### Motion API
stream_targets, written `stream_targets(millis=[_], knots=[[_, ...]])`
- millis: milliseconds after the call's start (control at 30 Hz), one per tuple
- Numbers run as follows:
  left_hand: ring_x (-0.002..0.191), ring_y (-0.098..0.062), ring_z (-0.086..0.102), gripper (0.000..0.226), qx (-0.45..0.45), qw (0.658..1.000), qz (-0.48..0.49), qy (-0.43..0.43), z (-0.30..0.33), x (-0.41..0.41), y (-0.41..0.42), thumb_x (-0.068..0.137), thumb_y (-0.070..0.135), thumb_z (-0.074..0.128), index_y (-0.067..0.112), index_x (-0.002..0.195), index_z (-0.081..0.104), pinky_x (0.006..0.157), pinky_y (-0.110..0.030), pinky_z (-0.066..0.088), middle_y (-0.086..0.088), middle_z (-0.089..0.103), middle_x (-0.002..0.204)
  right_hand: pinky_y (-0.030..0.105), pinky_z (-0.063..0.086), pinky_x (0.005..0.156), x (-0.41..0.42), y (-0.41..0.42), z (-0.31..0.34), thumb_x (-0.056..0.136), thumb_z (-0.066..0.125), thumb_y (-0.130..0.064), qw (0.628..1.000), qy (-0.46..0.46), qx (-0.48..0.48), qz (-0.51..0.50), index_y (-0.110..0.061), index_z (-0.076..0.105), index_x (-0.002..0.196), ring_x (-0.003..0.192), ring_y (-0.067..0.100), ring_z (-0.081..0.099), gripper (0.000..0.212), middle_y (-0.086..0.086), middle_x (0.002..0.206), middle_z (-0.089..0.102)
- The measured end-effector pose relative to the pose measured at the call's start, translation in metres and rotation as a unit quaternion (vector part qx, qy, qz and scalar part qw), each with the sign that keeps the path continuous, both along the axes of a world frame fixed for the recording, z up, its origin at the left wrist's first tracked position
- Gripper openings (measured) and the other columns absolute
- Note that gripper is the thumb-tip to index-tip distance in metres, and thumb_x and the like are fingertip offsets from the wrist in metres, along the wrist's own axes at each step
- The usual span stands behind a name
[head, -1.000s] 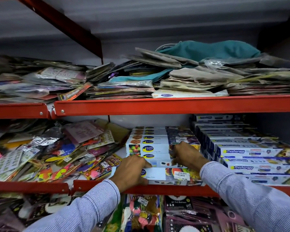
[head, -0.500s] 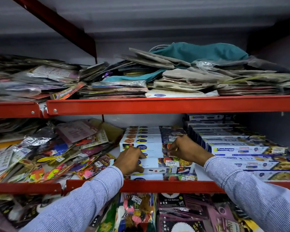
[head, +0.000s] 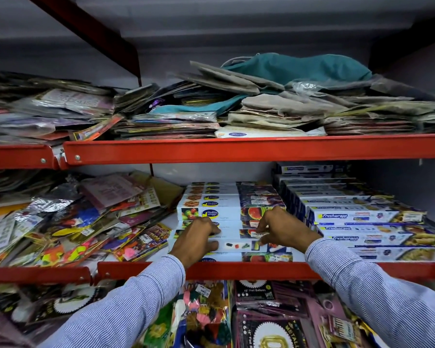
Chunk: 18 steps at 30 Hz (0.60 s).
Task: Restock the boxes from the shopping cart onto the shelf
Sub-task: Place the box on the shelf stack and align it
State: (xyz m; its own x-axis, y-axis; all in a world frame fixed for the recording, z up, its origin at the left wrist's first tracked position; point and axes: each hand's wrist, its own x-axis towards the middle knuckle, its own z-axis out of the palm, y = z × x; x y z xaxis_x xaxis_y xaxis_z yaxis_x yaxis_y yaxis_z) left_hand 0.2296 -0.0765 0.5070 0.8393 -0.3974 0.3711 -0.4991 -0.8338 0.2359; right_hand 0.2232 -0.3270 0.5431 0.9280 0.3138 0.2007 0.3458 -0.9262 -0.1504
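Hands [head: 239,237] on "Healthy wrapp" boxes [head: 211,214]

Retail shop aisle, red metal shelving [head: 236,149], price-stickered party packets [head: 86,222], stacked branded wrap boxes [head: 349,217]

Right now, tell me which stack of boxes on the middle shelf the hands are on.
The Healthy Wrapp stack in the centre: both the left hand and right hand rest on it. The Freshwrapp stack alongside is untouched.

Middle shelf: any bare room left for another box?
Bare white strip between the party packets and the Healthy Wrapp stack; a sliver at the shelf lip under the right hand. Crowded: Freshwrapp boxes fill the right.
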Motion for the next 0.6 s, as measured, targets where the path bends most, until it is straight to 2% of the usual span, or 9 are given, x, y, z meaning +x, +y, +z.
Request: stream_targets(millis=[133,267,433,600], knots=[[0.119,-0.024,0.059,0.042,0.010,1.000,0.014,-0.020,-0.003,-0.005,0.007,0.089,0.033,0.077,0.017,0.127,0.070,0.099,-0.039,0.051,-0.003,0.070,0.129,0.036,0.058,0.092,-0.003,0.002,0.001,0.071,0.088,-0.027,1.000,0.001,-0.003,-0.009,-0.012,0.077,0.105,0.099,0.018,0.072,0.038,0.003,0.110,0.077],[0.130,-0.026,0.056,0.045,0.016,0.998,0.052,0.009,0.001,-0.009,0.020,0.085,0.039,0.078,0.027,0.128,0.069,0.106,-0.053,0.047,0.002,0.067,0.135,0.038,0.058,0.094,-0.006,0.006,0.000,0.073,0.087,-0.025,1.000,-0.003,-0.003,-0.019,-0.012,0.076,0.106,0.103,0.018,0.071,0.038,0.004,0.114,0.075],[0.133,-0.031,0.050,0.051,0.028,0.996,0.086,0.019,-0.003,-0.011,0.026,0.088,0.039,0.075,0.030,0.137,0.061,0.108,-0.047,0.045,0.000,0.062,0.142,0.033,0.058,0.091,-0.010,0.005,0.000,0.073,0.086,-0.025,1.000,-0.009,0.003,-0.030,-0.014,0.077,0.103,0.099,0.018,0.072,0.033,0.002,0.109,0.077],[0.125,-0.031,0.058,0.053,-0.007,0.995,0.094,0.024,-0.005,-0.011,0.025,0.086,0.038,0.079,0.024,0.135,0.063,0.104,-0.044,0.051,-0.007,0.065,0.138,0.033,0.059,0.090,-0.014,0.003,0.001,0.073,0.087,-0.024,0.999,-0.009,0.012,-0.039,-0.014,0.078,0.102,0.096,0.017,0.072,0.031,0.001,0.107,0.077]])
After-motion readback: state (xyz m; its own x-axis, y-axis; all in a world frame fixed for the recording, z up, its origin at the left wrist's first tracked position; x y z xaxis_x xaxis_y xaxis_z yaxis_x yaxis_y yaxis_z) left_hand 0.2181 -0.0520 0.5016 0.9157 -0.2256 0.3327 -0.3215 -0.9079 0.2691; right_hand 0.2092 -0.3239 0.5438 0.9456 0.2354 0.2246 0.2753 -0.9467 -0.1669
